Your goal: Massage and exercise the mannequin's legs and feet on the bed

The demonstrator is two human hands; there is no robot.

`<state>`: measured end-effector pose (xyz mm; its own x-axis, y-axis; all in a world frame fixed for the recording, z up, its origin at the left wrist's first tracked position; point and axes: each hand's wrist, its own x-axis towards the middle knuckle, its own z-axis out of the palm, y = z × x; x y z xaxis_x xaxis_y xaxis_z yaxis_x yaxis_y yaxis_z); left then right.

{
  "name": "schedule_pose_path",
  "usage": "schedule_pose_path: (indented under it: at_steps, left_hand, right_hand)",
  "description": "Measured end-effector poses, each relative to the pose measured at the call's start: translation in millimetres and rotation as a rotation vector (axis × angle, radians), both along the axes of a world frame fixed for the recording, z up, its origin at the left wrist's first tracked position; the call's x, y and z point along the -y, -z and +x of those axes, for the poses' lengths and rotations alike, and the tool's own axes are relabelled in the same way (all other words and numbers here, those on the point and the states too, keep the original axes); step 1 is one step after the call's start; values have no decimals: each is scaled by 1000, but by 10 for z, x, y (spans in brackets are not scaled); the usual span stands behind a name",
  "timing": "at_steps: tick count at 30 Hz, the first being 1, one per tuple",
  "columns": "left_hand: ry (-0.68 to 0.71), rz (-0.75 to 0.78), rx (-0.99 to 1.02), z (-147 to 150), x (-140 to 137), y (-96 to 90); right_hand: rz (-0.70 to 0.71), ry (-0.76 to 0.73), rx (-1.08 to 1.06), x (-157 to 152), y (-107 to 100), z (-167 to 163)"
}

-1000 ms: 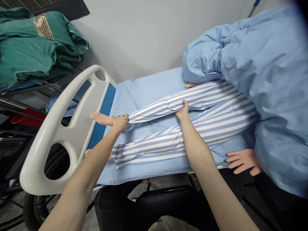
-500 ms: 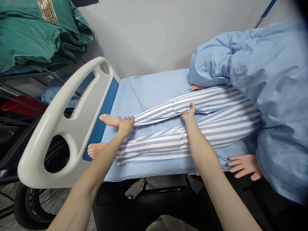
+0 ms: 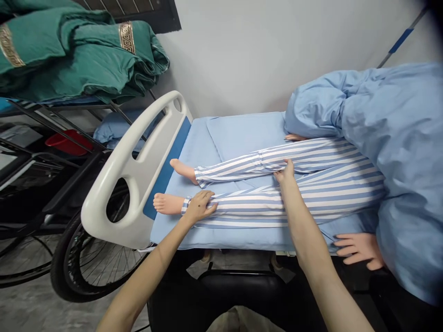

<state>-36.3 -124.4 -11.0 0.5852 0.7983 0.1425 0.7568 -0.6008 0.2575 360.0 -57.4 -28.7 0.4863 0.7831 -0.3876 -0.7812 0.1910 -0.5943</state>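
A manikin in blue-and-white striped trousers lies on the bed with its legs stretched out. My left hand is over the lower part of the near leg, fingers spread, close to the near foot. Whether it touches the cloth I cannot tell. My right hand grips the far leg about the knee, thumb on top and fingers partly hidden beneath. The far foot sticks out bare from its trouser cuff. A manikin hand rests at the near bed edge.
A white and blue footboard closes the bed's left end. Beyond it stand a wheelchair wheel, a rack with green folded covers and a red basin. A bunched light-blue quilt covers the manikin's upper part.
My left hand has let go of the far leg's ankle and moved nearer, over the near leg's lower trouser. My right hand stays at the far knee. The view has shifted left.
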Motion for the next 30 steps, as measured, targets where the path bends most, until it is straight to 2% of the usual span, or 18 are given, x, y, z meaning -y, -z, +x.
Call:
schedule_pose_path:
  at_steps: [2,3,5,7,9,11,14,16,19,22,27,30]
  left_hand:
    - [24,-79,-88,-42,66,-18]
    - [39,-101,-141,-60,77,-26]
    - [74,-122,-244,-83,70,-38]
    - [82,-124,-322,-86,49,-45]
    - [67,-120,-367,-74,34,-47]
    - [49,-107,-381,-59,32,-38]
    - [23,-89,-385,-43,42,-11]
    - [10,-79,-391,-33,49,4]
    - [-16,-70,-413,-5,49,-9]
    - [-33,-75,-470,40,28,-75]
    - [-26,-61,-529,91,-35,-249]
    - [-18,-50,-549,89,-70,-400]
  right_hand:
    - [-115,15,16,268,-138,-3]
    - [-111,7,28,437,-208,-13]
    - [13,-48,60,830,-313,-60]
    - [112,-111,96,1261,-323,-142]
    - [103,-131,116,1680,-206,-237]
    - [62,-153,107,2044,13,-325]
    - [2,-215,55,2416,372,-437]
    - [-44,-247,33,2526,536,-504]
    - [-97,-227,34,2541,628,-583]
    - [-107,-209,44,2529,617,-606]
    - [-99,-418,85,2661,562,-582]
    - [-107,-433,35,2693,532,-626]
